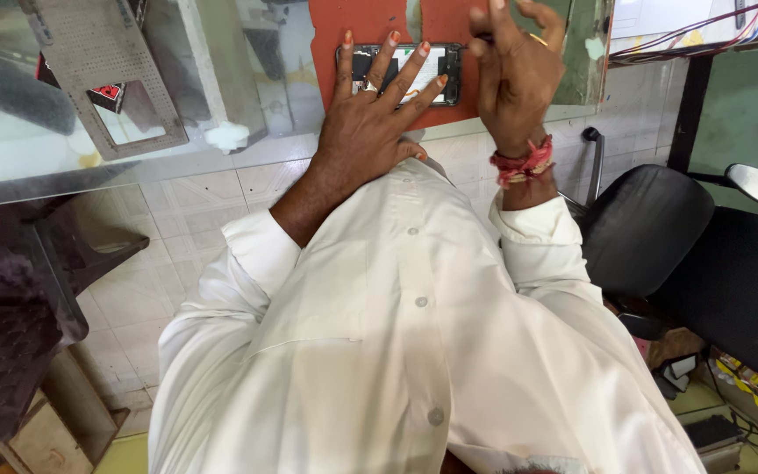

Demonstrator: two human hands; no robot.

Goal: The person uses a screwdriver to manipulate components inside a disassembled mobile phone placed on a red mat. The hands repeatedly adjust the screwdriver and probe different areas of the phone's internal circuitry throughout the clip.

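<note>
Red-brown mat (370, 22) at top centre of the frame, lying on a glass worktop (63, 149); opened phone (401, 72) sits on it, long side across.

Left hand (370, 118): fingers spread flat over the phone, palm off its near edge. Looks like a hold-down so the phone doesn't slide on the mat. Ring on one finger, orange-tinted nails.

Right hand (515, 75): raised at the phone's right end, fingers curled together, seemingly pinching a thin dark tool whose tip pokes out toward the phone's corner. Tool mostly hidden by the hand, can't tell what kind. Red thread band on the wrist.

Phone: dark frame, back or screen seems off, pale and black internals showing between the fingers, a bit of orange inside. Much of it is covered by the left hand.

Around: grey perforated plate (103, 75) with a rectangular cutout at upper left on the glass. Coloured wires (695, 35) top right. Black office chair (704, 254) at right. Tiled floor visible through the glass. Person wears a white buttoned shirt (414, 351).
</note>
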